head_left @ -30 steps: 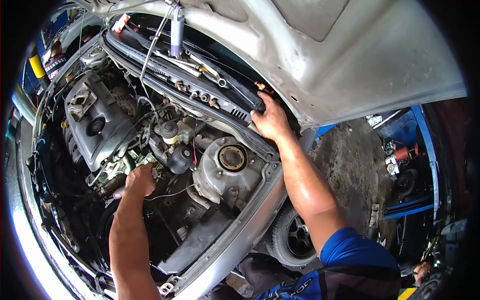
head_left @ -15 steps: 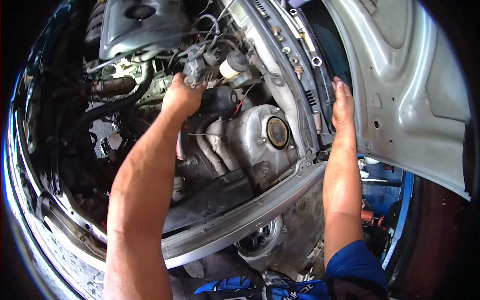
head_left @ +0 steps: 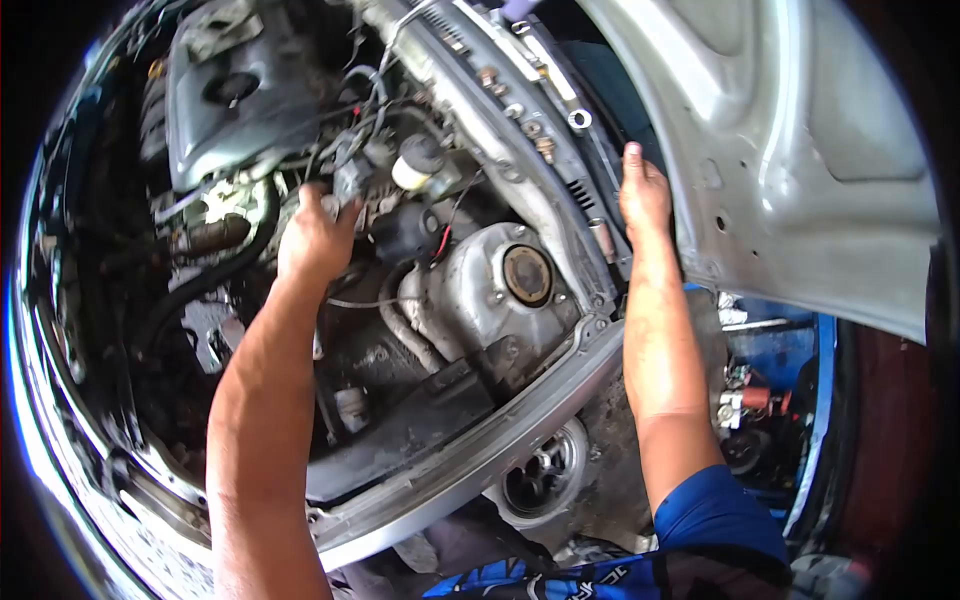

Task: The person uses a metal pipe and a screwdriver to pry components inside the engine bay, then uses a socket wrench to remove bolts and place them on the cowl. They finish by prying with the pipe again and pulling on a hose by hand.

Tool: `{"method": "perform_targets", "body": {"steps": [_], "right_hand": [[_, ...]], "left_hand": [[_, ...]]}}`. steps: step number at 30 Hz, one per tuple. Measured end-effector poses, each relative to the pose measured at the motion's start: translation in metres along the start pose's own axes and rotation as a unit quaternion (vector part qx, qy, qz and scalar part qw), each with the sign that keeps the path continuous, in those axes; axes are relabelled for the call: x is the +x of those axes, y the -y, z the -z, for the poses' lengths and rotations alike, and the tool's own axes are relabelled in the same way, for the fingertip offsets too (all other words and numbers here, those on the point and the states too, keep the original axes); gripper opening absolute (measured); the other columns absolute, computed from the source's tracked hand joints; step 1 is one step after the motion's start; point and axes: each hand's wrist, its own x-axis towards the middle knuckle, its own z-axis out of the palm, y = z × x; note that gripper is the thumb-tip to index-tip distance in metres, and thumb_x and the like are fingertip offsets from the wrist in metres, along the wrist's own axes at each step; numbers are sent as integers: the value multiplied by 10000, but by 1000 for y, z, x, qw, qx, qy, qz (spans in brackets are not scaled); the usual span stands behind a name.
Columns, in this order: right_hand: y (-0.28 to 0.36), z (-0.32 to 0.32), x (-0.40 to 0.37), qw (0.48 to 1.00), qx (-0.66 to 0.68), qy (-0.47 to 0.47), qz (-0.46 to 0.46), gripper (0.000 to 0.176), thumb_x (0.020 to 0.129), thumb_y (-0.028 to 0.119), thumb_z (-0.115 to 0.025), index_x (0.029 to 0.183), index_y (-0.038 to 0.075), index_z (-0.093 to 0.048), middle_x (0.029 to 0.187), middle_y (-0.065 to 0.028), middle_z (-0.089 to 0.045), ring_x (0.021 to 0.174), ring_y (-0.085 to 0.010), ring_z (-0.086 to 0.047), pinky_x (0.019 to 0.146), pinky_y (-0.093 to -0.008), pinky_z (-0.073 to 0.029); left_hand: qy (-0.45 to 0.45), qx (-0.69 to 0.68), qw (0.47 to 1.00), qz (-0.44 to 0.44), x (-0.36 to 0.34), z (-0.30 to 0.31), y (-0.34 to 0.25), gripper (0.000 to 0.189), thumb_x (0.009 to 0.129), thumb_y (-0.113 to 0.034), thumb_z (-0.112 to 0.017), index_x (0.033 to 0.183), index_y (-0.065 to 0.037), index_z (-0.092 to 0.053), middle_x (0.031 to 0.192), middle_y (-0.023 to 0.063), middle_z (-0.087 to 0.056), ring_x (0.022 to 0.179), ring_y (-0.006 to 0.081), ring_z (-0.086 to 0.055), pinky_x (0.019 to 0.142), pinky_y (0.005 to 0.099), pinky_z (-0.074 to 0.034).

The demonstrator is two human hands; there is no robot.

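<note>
I look down into an open car engine bay. My left hand (head_left: 312,238) reaches deep among the hoses and metal fittings just left of a white-capped fluid reservoir (head_left: 416,166); its fingers curl over a small metal part (head_left: 349,184). My right hand (head_left: 643,193) rests flat on the black cowl panel (head_left: 592,185) under the raised silver hood (head_left: 800,130), fingers extended, holding nothing loose. The strut tower (head_left: 505,285) with its round rusty cap sits between my two arms.
A grey engine cover (head_left: 225,100) lies at the upper left. A ring spanner (head_left: 560,105) rests on the cowl. The silver fender edge (head_left: 500,440) runs across below, with a wheel (head_left: 545,475) under it. Blue workshop equipment (head_left: 775,370) stands at right.
The view has swung and moved closer over the bay. My left hand stays on the same fitting by the reservoir. My right hand has turned from gripping the cowl to lying flat along it.
</note>
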Motion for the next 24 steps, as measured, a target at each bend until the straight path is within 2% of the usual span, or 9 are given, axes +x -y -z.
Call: {"method": "perform_targets", "body": {"steps": [1, 9, 11, 13, 15, 17, 19, 20, 24], "right_hand": [[-6, -5, 0, 998, 15, -53, 26, 809, 951, 711, -412, 1002, -42, -704, 987, -258, -708, 1003, -385, -667, 910, -467, -479], [-13, 14, -89, 966, -23, -96, 240, 515, 897, 341, -706, 1238, -29, -595, 1361, -254, -527, 1252, -419, -513, 1076, -482, -406], [-5, 24, -136, 950, -44, -74, 300, 511, 843, 294, -756, 1224, -8, -596, 1328, -240, -518, 1262, -425, -486, 1070, -499, -408], [-2, 22, -163, 937, 23, -17, 347, 471, 799, 215, -775, 1190, 10, -611, 1245, -204, -551, 1237, -405, -502, 1057, -493, -415], [6, 22, -165, 928, 14, -18, 373, 449, 776, 186, -774, 1159, 13, -619, 1228, -190, -553, 1204, -398, -515, 1029, -492, -426], [2, 13, -160, 952, 48, -20, 303, 414, 769, 167, -766, 1132, 18, -632, 1170, -163, -596, 1132, -360, -545, 991, -483, -438], [-4, 7, -161, 953, 21, -17, 303, 408, 786, 185, -755, 1136, 14, -635, 1152, -161, -610, 1119, -352, -552, 980, -475, -441], [-3, 8, -162, 950, 10, -13, 310, 402, 797, 205, -747, 1133, 11, -643, 1159, -162, -609, 1116, -352, -555, 973, -471, -441], [-2, 9, -161, 955, 25, 6, 297, 383, 800, 215, -740, 1114, 12, -655, 1140, -156, -615, 1113, -344, -556, 973, -470, -434]], "left_hand": [[45, 38, 998, -19, -1, 6, -4, 556, 922, -481, -623, 1277, -76, -486, 1081, 312, -670, 1045, 476, -641, 884, 528, -508], [298, 225, 902, -215, 22, 42, -20, 423, 776, -151, -644, 1197, -142, -609, 1074, 222, -692, 1071, 414, -634, 884, 480, -507], [239, 170, 922, -253, 31, 25, 1, 456, 818, -159, -685, 1249, -77, -558, 995, 217, -698, 966, 390, -671, 812, 466, -527], [134, -88, 987, 13, 51, -15, 28, 453, 872, -205, -698, 1237, -17, -505, 810, 159, -655, 690, 296, -648, 616, 425, -525], [122, -287, 926, 213, 53, -11, 23, 433, 912, -245, -687, 1203, -8, -470, 703, 81, -567, 525, 192, -527, 477, 366, -465], [70, -235, 957, 156, 62, -30, 46, 408, 894, -210, -668, 1182, -10, -458, 736, 141, -622, 593, 278, -620, 556, 411, -518], [72, 142, 972, -175, 56, -13, 50, 395, 856, -107, -614, 1196, 3, -447, 913, 265, -682, 882, 419, -689, 761, 475, -536], [220, 233, 937, -137, 30, 25, -9, 404, 809, -26, -558, 1199, 11, -456, 1077, 342, -654, 1123, 487, -610, 921, 489, -489], [153, 459, 804, -345, 40, 28, -5, 304, 814, -30, -575, 1105, 15, -498, 983, 281, -676, 922, 388, -699, 753, 475, -550]]}}
